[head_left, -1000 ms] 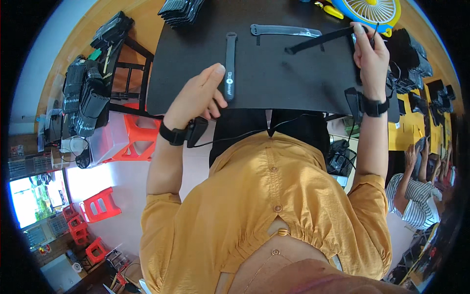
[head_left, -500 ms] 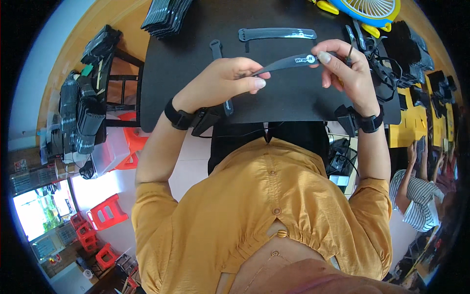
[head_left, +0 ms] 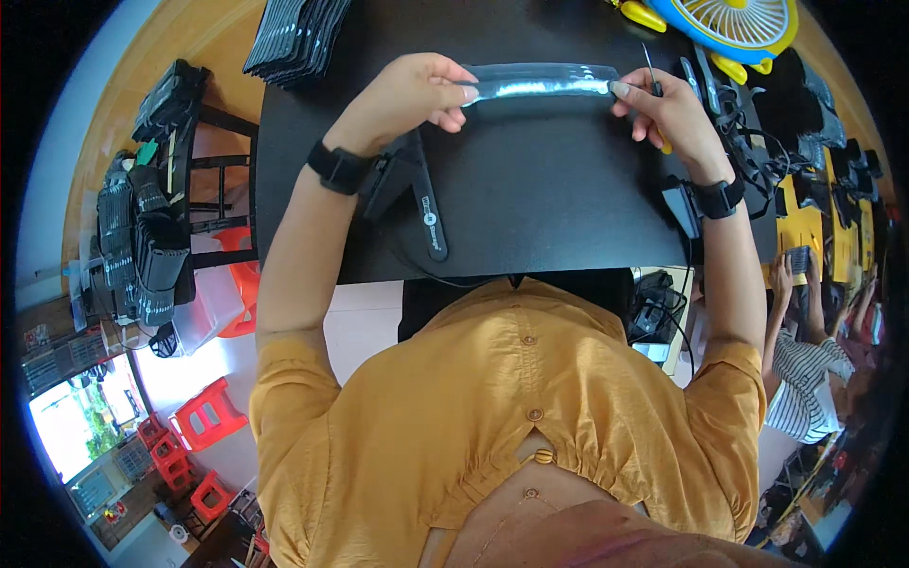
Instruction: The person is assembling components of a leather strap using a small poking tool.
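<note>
My left hand (head_left: 417, 93) and right hand (head_left: 670, 115) are nearly closed, each pinching one end of a shiny strip (head_left: 544, 87) over the worktop (head_left: 559, 199), well in from its near edge, and glare hides most of its front. My right hand also has a thin pointed tool (head_left: 655, 86), partly covered up. By the near edge lies a dark strap (head_left: 431, 227), its far end hidden by my left wrist.
</note>
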Tool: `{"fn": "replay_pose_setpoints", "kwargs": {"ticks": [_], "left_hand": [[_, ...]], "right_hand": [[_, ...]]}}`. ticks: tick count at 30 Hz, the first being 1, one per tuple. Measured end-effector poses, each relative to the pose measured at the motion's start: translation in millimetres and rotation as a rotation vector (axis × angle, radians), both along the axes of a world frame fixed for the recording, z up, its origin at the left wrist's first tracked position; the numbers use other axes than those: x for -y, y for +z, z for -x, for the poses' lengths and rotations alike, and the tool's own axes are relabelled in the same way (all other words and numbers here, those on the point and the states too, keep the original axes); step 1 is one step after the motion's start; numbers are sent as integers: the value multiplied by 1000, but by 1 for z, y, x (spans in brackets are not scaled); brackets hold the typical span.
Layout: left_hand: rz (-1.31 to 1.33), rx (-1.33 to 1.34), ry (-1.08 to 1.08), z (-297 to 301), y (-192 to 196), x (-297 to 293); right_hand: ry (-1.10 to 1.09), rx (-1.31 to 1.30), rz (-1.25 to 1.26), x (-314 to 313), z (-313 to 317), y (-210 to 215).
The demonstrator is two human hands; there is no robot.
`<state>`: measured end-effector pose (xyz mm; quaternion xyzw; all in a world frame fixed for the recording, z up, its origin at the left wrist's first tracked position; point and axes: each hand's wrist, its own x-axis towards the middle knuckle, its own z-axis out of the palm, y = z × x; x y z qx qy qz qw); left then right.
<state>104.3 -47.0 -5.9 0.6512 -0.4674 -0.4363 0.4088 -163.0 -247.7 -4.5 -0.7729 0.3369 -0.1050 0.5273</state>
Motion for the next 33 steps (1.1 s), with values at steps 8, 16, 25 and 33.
{"fn": "replay_pose_setpoints", "kwargs": {"ticks": [8, 16, 25, 33], "left_hand": [[-114, 121, 110, -9, -20, 7], [-170, 219, 197, -5, -16, 12], [-221, 230, 216, 0, -7, 15], [-227, 183, 218, -4, -13, 14]], "right_hand": [[-33, -85, -34, 13, 0, -12], [-97, -125, -29, 16, 0, -15], [-124, -160, -13, 12, -3, -12], [-154, -206, 83, 9, -7, -14]]}}
